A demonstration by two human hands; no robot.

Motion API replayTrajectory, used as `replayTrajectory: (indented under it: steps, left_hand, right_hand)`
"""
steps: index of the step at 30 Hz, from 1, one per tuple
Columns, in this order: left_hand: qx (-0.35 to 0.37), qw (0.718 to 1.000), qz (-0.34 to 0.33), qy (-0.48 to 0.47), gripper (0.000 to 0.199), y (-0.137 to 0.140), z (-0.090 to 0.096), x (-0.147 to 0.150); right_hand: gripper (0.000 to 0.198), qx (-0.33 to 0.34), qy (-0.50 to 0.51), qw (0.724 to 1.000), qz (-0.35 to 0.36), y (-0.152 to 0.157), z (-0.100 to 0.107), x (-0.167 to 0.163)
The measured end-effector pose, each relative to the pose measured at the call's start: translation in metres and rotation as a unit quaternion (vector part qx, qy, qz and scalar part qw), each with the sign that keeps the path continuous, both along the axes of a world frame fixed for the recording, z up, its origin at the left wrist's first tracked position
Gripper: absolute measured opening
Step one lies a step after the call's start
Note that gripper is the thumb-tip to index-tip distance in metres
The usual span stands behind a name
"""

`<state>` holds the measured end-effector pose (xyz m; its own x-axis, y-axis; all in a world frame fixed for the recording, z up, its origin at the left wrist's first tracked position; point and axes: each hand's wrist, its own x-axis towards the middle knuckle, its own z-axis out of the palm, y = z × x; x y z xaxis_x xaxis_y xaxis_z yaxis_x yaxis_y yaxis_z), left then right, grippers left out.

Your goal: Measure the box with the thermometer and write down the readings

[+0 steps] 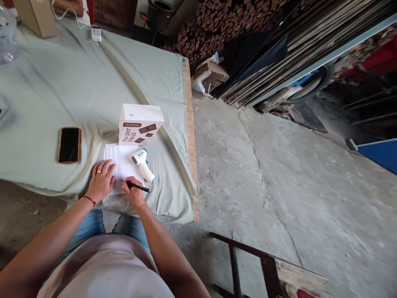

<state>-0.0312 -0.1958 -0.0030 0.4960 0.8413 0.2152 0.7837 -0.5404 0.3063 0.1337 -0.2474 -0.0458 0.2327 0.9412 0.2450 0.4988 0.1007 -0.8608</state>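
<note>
A black pen (pixel 138 186) is gripped in my right hand (pixel 133 192), its tip near the sheet of paper (pixel 126 163). Small writing or print covers the left part of that sheet. My left hand (pixel 101 179) lies flat on the paper's left side, fingers stretched out, with a ring on one finger. Partly on the sheet's right side rests a white and blue infrared thermometer (pixel 143 164). Behind the paper stands a white "Super Meal" box (pixel 141 124). To the left, a smartphone (pixel 69 145) with a dark screen and brown case lies on the cloth.
A pale green cloth (pixel 77 91) drapes the table, whose wooden edge (pixel 190 145) shows at right. At the far left are a cardboard box (pixel 36 16), a clear plastic container (pixel 8 37), a white charger (pixel 96 34) and another person's arm (pixel 66 5). A dark-framed chair (pixel 248 256) stands lower right.
</note>
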Motion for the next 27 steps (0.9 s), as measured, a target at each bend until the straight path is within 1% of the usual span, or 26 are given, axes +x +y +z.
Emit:
replayTrajectory:
  steps: [5,9,18,20,24,27]
  left_hand:
    - [0.005,1.000,0.001,0.004,0.047,0.000,0.001,0.000]
    - [0.003,1.000,0.000,0.002,0.048,0.000,0.001,0.000]
    - [0.006,1.000,0.000,0.006,0.045,0.001,0.000,0.000]
    - [0.004,1.000,0.001,0.005,0.044,0.000,0.000,0.000]
    - [0.012,1.000,-0.002,0.002,0.041,0.002,0.003,-0.003]
    - [0.003,1.000,-0.019,0.010,0.030,0.019,0.008,-0.005]
  right_hand:
    - [0.011,0.007,0.005,1.000,-0.006,0.000,0.000,0.000]
    - [0.011,0.003,0.011,1.000,-0.020,0.000,0.000,0.000]
    - [0.010,0.005,0.002,1.000,-0.019,0.000,-0.003,0.000]
    - [0.012,0.024,0.010,0.999,-0.039,-0.001,-0.002,0.000]
    - [0.018,0.090,0.029,0.992,-0.088,-0.007,0.006,0.006]
    - [0.023,0.115,0.029,0.988,-0.101,-0.009,0.013,0.019]
